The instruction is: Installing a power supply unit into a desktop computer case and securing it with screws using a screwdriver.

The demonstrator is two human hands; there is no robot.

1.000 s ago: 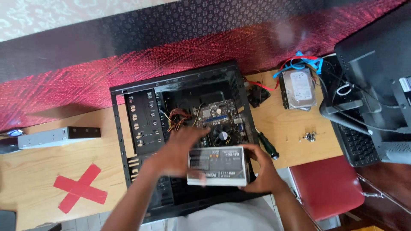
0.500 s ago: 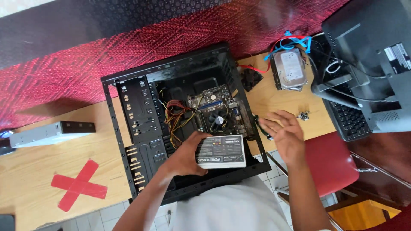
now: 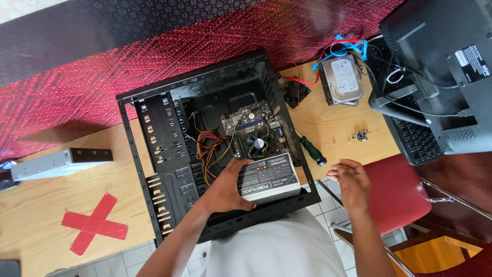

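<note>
PSU going into case
Left hand (image 3: 225,191) grips power supply (image 3: 267,178) inside PC case (image 3: 154,154); right hand (image 3: 351,182) open, empty. Better: support both sides.

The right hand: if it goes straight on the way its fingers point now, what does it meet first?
The right hand is open and empty, its fingers pointing up-left over the table edge. Going straight on, it would probably first meet the green-handled screwdriver lying beside the computer case. Depth is unclear, so it might pass above it.

Single head cam, looking steeply down, close over open pc case (image 3: 215,149) on desk (image 3: 46,205)
</note>
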